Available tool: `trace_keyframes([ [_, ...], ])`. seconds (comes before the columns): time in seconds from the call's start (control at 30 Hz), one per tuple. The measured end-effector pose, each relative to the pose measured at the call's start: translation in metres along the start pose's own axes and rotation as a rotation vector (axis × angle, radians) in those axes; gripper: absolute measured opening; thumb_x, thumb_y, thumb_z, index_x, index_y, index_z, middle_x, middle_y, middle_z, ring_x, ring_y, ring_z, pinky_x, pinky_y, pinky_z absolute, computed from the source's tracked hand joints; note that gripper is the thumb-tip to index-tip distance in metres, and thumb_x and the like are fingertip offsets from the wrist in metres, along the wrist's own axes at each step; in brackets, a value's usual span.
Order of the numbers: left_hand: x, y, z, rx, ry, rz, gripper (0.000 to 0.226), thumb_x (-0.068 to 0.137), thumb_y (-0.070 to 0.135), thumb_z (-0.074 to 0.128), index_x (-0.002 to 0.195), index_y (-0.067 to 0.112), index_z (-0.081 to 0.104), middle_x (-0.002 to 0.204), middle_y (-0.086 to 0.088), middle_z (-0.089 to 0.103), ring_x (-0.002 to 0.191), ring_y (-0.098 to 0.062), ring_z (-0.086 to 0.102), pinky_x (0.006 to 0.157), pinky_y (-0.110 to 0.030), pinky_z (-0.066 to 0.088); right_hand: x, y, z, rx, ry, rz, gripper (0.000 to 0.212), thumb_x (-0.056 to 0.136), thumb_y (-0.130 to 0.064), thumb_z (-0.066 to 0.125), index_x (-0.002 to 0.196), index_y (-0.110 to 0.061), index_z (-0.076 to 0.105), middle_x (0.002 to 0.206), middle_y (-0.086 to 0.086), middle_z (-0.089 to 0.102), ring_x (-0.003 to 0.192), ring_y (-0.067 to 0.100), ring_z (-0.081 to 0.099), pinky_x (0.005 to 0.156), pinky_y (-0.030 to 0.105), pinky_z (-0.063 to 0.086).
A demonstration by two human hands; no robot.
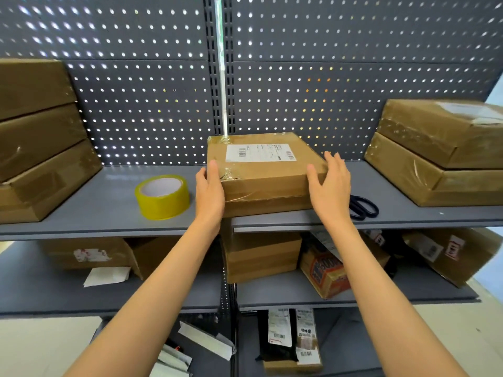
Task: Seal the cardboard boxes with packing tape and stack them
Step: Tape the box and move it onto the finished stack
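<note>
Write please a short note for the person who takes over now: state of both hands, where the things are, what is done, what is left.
Left hand: flat against the left side of the middle box, thumb on top.
Right hand: open at the box's right corner, fingers spread; contact unclear.
Things: tape roll on the shelf left of the box; scissors behind the right hand.
Done: the middle box already carries clear tape and a label; three boxes stacked at left, two at right.
Left: probably lift this box onto a stack.
</note>
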State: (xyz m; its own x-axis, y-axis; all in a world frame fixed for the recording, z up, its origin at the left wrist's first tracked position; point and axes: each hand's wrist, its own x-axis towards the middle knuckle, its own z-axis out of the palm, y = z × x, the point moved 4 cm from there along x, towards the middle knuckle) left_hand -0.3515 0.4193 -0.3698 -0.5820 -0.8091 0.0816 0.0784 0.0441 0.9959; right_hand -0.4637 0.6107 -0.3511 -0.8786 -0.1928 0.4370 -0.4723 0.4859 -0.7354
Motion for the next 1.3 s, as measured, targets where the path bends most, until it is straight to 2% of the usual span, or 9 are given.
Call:
trace_keyframes([
  [0.17,0.004,-0.011,0.007,-0.031,0.144,0.047,0.051,0.1,0.044,0.038,0.139,0.012,0.043,0.133,-0.005,0.054,0.121,-0.02,0.05,0.105,-0.041,0.04,0.0,0.019,0.0,0.271,-0.099,0.223,0.06,0.102,-0.041,0.035,0.152,-0.014,0.015,0.156,0.005,0.024,0.143,0.023,0.023,0.113,0.038,0.022],
  [0.4,0.009,-0.028,0.002,-0.071,0.074,0.024,0.049,0.097,0.045,0.044,0.134,0.014,0.052,0.124,-0.002,0.062,0.116,-0.016,0.056,0.102,-0.038,0.044,-0.005,0.036,0.013,0.471,-0.165,0.382,0.06,0.098,-0.052,0.036,0.145,-0.016,0.032,0.141,0.003,0.043,0.125,0.019,0.042,0.094,0.029,0.035],
  [0.63,0.006,-0.021,0.003,-0.107,0.048,0.012,0.03,0.1,0.031,0.04,0.119,0.015,0.057,0.101,0.004,0.06,0.086,-0.005,0.054,0.073,-0.021,0.042,-0.001,0.037,0.016,0.636,-0.149,0.454,0.059,0.097,-0.051,0.041,0.144,-0.017,0.033,0.136,-0.001,0.043,0.114,0.012,0.041,0.09,0.029,0.031],
  [0.83,0.001,-0.026,-0.003,-0.144,0.076,0.105,0.041,0.1,0.019,0.038,0.132,-0.005,0.046,0.128,-0.021,0.054,0.117,-0.029,0.051,0.082,-0.02,0.039,-0.002,0.032,0.015,0.718,-0.104,0.441,0.058,0.095,-0.051,0.045,0.145,-0.023,0.034,0.144,-0.004,0.041,0.131,0.015,0.038,0.1,0.029,0.03],
  [0.9,-0.002,-0.024,-0.005,-0.186,0.091,0.133,0.04,0.099,0.015,0.037,0.131,-0.007,0.047,0.11,-0.012,0.06,0.097,-0.015,0.059,0.075,-0.012,0.042,-0.004,0.028,0.011,0.745,-0.072,0.407,0.051,0.096,-0.045,0.047,0.141,-0.024,0.039,0.137,-0.006,0.047,0.124,0.012,0.042,0.096,0.027,0.031],
  [0.97,-0.002,-0.023,-0.005,-0.245,0.101,0.144,0.039,0.099,0.013,0.037,0.133,-0.002,0.049,0.112,-0.003,0.059,0.094,-0.005,0.056,0.075,-0.01,0.044,-0.007,0.025,0.007,0.761,-0.055,0.383,0.047,0.096,-0.042,0.048,0.139,-0.022,0.044,0.133,-0.007,0.05,0.122,0.011,0.045,0.095,0.025,0.033],
  [1.07,-0.005,-0.02,-0.004,-0.299,0.094,0.173,0.039,0.099,0.016,0.039,0.135,0.009,0.051,0.129,-0.002,0.058,0.111,-0.008,0.055,0.087,-0.014,0.044,-0.009,0.021,0.001,0.77,-0.025,0.355,0.044,0.097,-0.039,0.047,0.136,-0.02,0.047,0.13,-0.006,0.054,0.12,0.011,0.048,0.093,0.025,0.035],
  [1.17,-0.005,-0.009,-0.001,-0.306,0.098,0.21,0.039,0.101,0.025,0.04,0.134,0.009,0.052,0.127,-0.001,0.058,0.104,-0.003,0.056,0.086,-0.011,0.044,-0.007,0.013,-0.008,0.799,0.01,0.326,0.042,0.098,-0.035,0.046,0.137,-0.02,0.046,0.13,-0.007,0.054,0.119,0.008,0.048,0.09,0.02,0.036],
  [1.3,0.003,0.011,0.001,-0.361,0.064,0.224,0.054,0.089,0.05,0.045,0.132,0.018,0.055,0.128,-0.001,0.061,0.118,-0.013,0.055,0.1,-0.03,0.044,-0.005,0.006,-0.018,0.852,0.047,0.298,0.043,0.097,-0.036,0.047,0.138,-0.022,0.044,0.131,-0.009,0.053,0.12,0.006,0.047,0.099,0.024,0.034],
])
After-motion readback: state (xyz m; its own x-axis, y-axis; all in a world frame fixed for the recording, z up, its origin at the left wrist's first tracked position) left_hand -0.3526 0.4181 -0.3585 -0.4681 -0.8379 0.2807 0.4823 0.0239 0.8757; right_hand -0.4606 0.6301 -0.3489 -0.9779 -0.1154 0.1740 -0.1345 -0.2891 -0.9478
